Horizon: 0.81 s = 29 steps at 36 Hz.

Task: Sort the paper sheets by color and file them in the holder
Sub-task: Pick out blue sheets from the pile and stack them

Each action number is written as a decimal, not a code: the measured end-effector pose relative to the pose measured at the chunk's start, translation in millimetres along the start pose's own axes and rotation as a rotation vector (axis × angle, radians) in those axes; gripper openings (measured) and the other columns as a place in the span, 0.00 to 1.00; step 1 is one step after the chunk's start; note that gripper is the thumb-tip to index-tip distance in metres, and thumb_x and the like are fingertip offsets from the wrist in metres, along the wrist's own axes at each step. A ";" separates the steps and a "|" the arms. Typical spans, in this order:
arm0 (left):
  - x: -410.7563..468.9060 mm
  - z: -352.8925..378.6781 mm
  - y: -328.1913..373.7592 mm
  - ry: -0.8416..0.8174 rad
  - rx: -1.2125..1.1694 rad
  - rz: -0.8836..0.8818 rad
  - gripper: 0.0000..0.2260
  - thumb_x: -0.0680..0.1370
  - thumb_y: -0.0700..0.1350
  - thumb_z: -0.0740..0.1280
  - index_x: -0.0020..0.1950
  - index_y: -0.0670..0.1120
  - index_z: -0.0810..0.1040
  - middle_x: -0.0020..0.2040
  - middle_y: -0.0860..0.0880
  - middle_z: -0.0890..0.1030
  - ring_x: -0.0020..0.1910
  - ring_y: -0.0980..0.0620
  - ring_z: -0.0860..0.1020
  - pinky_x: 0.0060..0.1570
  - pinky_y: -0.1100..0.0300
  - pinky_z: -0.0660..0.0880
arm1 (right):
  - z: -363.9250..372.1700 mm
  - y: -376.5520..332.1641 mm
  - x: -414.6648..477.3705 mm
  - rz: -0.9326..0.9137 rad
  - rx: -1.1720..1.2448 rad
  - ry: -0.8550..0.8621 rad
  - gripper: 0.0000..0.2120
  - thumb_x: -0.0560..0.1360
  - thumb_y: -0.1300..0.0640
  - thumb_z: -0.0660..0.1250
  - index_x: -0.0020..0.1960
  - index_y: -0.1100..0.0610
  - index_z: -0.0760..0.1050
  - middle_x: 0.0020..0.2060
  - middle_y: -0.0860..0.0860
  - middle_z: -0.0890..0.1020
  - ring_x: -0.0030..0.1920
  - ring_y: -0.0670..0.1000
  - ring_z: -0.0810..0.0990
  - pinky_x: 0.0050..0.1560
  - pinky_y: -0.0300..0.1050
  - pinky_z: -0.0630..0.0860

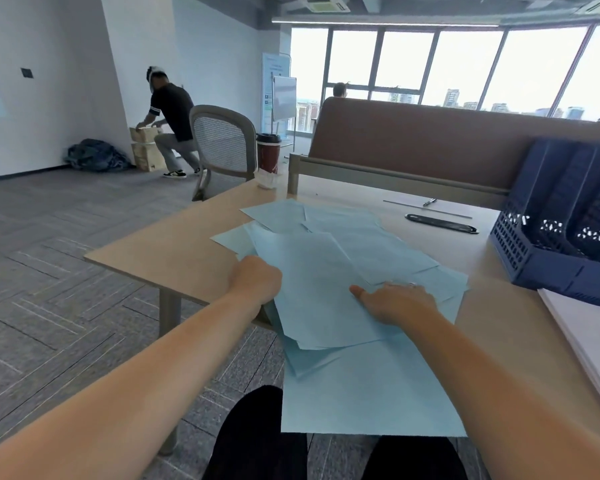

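Wooden desk (174, 251), windowed office. Blue sheets (319, 271): long axis runs lower centre to frame centre. Left hand (255, 278) grips their edge; right hand (395, 301) presses flat.

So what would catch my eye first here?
A loose spread of light blue paper sheets covers the near edge of the desk, overhanging it. The left hand grips the pile's left side; the right hand rests flat on top. A dark blue file holder stands at the far right.

I sat at a wood desk (174, 251) in an office w/ grey carpet (49, 244), white walls (66, 81), a mesh chair (222, 140), a brown divider (413, 140) & bright windows (465, 60) opp.
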<state>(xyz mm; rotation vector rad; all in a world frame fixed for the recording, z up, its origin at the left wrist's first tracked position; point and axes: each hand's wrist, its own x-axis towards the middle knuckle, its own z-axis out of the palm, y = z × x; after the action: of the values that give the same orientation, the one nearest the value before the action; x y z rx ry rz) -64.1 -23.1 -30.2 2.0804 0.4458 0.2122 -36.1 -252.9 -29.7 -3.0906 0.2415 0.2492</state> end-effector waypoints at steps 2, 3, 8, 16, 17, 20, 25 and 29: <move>1.1 0.6 2.7 0.021 -0.059 -0.014 0.12 0.75 0.34 0.61 0.33 0.43 0.65 0.33 0.46 0.68 0.37 0.47 0.67 0.38 0.55 0.61 | 1.9 -0.5 2.9 0.015 -0.010 -0.005 0.46 0.72 0.22 0.44 0.78 0.52 0.62 0.75 0.53 0.66 0.75 0.61 0.61 0.71 0.56 0.61; 1.9 0.8 3.5 0.026 -0.090 -0.021 0.12 0.75 0.34 0.61 0.33 0.43 0.64 0.33 0.46 0.68 0.37 0.47 0.66 0.38 0.55 0.61 | 2.1 -2.2 3.2 0.024 -0.011 -0.011 0.47 0.71 0.22 0.44 0.78 0.52 0.62 0.75 0.53 0.67 0.74 0.61 0.61 0.70 0.56 0.61; 7.0 1.4 5.2 0.021 -0.211 -0.047 0.04 0.73 0.33 0.61 0.40 0.40 0.72 0.39 0.42 0.74 0.39 0.45 0.71 0.38 0.54 0.64 | 1.1 -15.0 6.6 0.068 -0.045 -0.024 0.51 0.67 0.19 0.43 0.77 0.51 0.63 0.75 0.54 0.67 0.73 0.60 0.61 0.70 0.56 0.61; 19.6 1.1 7.3 0.013 -0.213 -0.080 0.11 0.75 0.32 0.59 0.35 0.43 0.65 0.34 0.46 0.66 0.34 0.49 0.63 0.34 0.58 0.59 | -7.6 -22.8 5.1 0.018 -0.026 0.088 0.43 0.73 0.24 0.50 0.76 0.53 0.64 0.74 0.59 0.63 0.73 0.62 0.62 0.68 0.58 0.64; 20.4 1.4 7.9 0.021 -0.208 -0.083 0.13 0.75 0.32 0.60 0.34 0.43 0.63 0.33 0.47 0.64 0.32 0.50 0.62 0.33 0.59 0.58 | -7.5 -21.8 7.6 0.012 0.005 0.112 0.43 0.73 0.25 0.52 0.76 0.54 0.62 0.74 0.59 0.61 0.74 0.62 0.60 0.69 0.59 0.64; 24.6 3.1 9.8 0.023 -0.205 -0.102 0.13 0.75 0.32 0.60 0.34 0.44 0.62 0.33 0.48 0.62 0.32 0.51 0.60 0.32 0.58 0.56 | -6.6 -20.1 18.3 -0.059 0.058 0.101 0.44 0.74 0.26 0.52 0.79 0.54 0.54 0.79 0.56 0.51 0.78 0.61 0.51 0.73 0.63 0.57; 28.9 6.0 16.7 0.022 -0.323 -0.152 0.14 0.75 0.32 0.59 0.34 0.45 0.59 0.34 0.48 0.60 0.34 0.50 0.58 0.33 0.57 0.54 | -1.5 -21.1 26.7 -0.117 0.182 0.057 0.41 0.74 0.26 0.51 0.75 0.55 0.61 0.72 0.55 0.71 0.71 0.58 0.69 0.69 0.57 0.65; 32.2 10.4 18.3 0.042 -0.423 -0.215 0.13 0.74 0.32 0.59 0.36 0.46 0.60 0.36 0.47 0.62 0.39 0.49 0.61 0.34 0.56 0.56 | -6.1 -23.0 24.6 -0.130 0.196 0.138 0.34 0.77 0.30 0.53 0.69 0.57 0.65 0.63 0.57 0.78 0.64 0.60 0.75 0.63 0.55 0.68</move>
<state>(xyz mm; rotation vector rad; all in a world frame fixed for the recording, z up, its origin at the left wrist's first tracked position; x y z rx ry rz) -27.0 -27.2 -20.9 1.6048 0.5906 0.2034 -7.5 -234.2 -27.2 -2.9156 0.0624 0.0077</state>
